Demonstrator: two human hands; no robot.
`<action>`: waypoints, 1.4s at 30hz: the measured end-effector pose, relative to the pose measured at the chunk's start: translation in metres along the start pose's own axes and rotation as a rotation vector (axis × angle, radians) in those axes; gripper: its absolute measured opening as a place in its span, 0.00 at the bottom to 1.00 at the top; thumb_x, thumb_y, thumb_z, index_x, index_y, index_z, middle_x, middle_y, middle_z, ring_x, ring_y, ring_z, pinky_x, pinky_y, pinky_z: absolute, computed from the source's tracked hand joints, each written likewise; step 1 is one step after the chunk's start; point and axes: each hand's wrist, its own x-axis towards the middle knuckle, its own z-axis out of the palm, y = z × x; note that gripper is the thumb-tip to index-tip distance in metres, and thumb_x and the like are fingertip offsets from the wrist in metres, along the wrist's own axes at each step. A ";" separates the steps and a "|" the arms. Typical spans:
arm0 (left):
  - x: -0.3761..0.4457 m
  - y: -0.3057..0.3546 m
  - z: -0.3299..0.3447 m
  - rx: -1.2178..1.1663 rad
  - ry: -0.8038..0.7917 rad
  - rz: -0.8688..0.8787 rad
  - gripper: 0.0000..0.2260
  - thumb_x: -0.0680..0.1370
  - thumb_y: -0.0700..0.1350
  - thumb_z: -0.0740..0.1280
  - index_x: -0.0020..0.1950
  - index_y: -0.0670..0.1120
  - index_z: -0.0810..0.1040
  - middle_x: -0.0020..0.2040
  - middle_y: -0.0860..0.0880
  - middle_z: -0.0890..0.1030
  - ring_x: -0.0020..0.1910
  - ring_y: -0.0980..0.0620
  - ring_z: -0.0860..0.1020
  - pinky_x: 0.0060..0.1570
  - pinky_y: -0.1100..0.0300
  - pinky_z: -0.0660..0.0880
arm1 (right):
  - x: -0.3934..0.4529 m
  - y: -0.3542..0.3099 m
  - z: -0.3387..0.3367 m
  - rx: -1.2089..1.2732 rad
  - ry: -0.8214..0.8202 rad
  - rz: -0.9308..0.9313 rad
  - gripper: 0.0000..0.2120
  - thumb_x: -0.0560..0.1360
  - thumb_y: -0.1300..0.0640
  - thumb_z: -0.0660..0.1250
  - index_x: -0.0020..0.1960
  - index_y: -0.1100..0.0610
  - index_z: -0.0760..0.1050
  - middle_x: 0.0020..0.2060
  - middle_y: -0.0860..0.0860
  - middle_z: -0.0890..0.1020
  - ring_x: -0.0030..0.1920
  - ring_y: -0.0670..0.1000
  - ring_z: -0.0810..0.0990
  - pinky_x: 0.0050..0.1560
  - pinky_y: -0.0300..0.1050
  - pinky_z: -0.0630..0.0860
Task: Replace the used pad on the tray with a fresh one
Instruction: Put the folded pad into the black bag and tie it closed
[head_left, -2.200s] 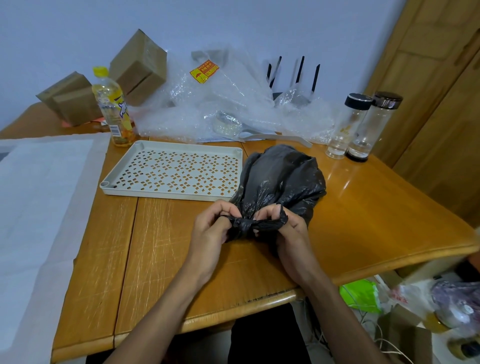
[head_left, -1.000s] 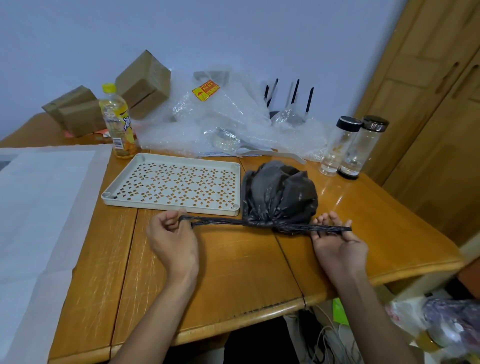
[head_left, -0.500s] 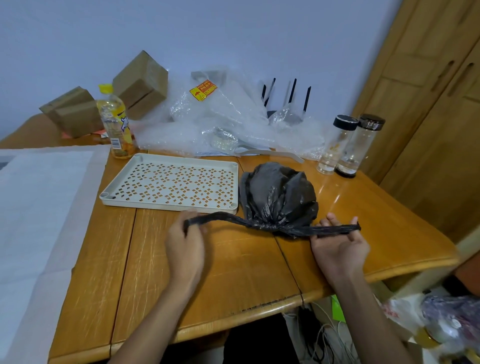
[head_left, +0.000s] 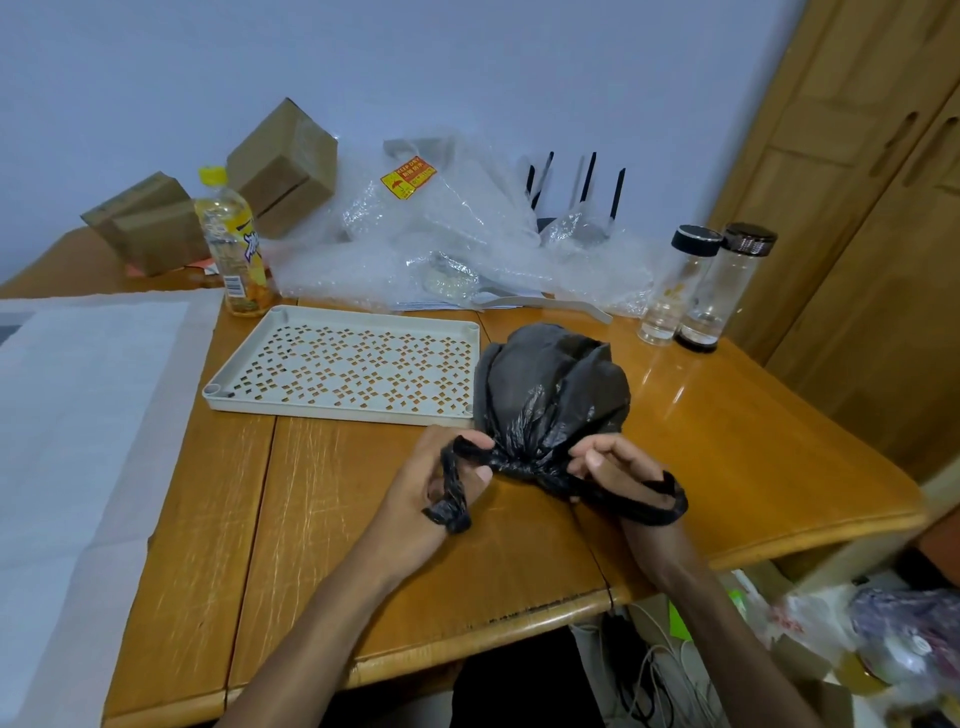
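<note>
A bulging black plastic bag (head_left: 550, 395) sits on the wooden table (head_left: 363, 519), just right of the white perforated tray (head_left: 343, 366), which has no pad on it. My left hand (head_left: 436, 483) pinches one twisted handle of the bag, whose end loops over my fingers. My right hand (head_left: 618, 467) grips the other handle, which wraps around the back of the hand. Both hands are close together at the knot at the bag's near side. A large white pad (head_left: 78, 415) lies flat over the table's left side.
Behind the tray stand a yellow drink bottle (head_left: 234, 249), two cardboard boxes (head_left: 283, 166), crumpled bubble wrap (head_left: 457, 239) and a router. Two glass bottles (head_left: 701, 291) stand at the right rear. A wooden wardrobe (head_left: 857, 208) is on the right; bags lie on the floor.
My hands had pulled the bag's handles wide apart; now they have come back together at the knot, with the handles looped over my fingers.
</note>
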 end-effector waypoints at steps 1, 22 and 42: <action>0.000 -0.001 -0.001 -0.016 -0.018 -0.021 0.10 0.78 0.45 0.70 0.59 0.50 0.79 0.52 0.46 0.77 0.48 0.54 0.78 0.47 0.63 0.76 | -0.003 -0.002 -0.001 -0.045 -0.030 0.004 0.22 0.69 0.44 0.75 0.50 0.63 0.80 0.43 0.63 0.81 0.44 0.65 0.81 0.46 0.60 0.77; 0.002 -0.003 -0.011 0.153 -0.345 -0.119 0.43 0.67 0.19 0.51 0.63 0.61 0.80 0.64 0.57 0.81 0.63 0.50 0.79 0.61 0.39 0.75 | -0.021 -0.022 0.002 0.078 0.001 0.480 0.07 0.77 0.69 0.65 0.54 0.71 0.76 0.46 0.65 0.82 0.39 0.58 0.84 0.38 0.45 0.83; 0.001 0.007 -0.012 0.185 -0.484 -0.059 0.31 0.67 0.45 0.62 0.70 0.56 0.74 0.72 0.59 0.65 0.70 0.56 0.62 0.69 0.56 0.62 | 0.001 -0.015 0.039 -0.183 -0.191 0.436 0.13 0.73 0.63 0.73 0.57 0.57 0.80 0.50 0.48 0.86 0.51 0.45 0.84 0.50 0.35 0.78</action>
